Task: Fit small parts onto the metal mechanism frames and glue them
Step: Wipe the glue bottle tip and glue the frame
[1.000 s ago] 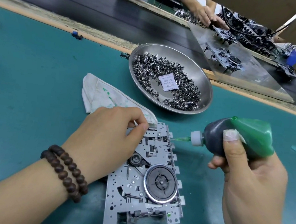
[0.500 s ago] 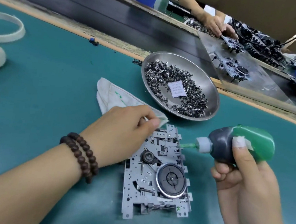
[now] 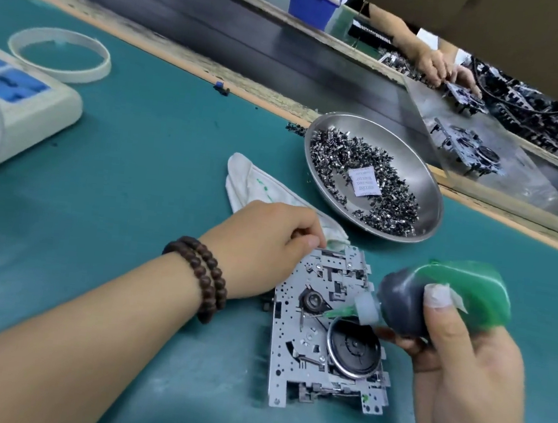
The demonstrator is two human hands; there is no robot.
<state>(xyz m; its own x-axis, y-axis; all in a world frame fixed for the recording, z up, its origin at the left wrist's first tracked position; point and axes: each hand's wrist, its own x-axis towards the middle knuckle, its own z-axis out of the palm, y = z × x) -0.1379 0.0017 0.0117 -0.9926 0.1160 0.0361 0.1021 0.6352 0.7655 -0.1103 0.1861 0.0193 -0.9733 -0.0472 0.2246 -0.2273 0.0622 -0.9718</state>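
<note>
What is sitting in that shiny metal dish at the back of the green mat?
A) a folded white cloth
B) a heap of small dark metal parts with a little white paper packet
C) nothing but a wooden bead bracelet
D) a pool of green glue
B: the metal dish holds a heap of small metal parts with a white paper packet lying among them.

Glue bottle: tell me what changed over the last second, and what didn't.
The right hand has swung the glue bottle in over the metal frame; its green nozzle, which stood off the frame's right edge, now points down at the plate between the small hub and the black wheel. Unchanged: the left hand steadies the frame's top corner, and the right hand grips the bottle.
</note>
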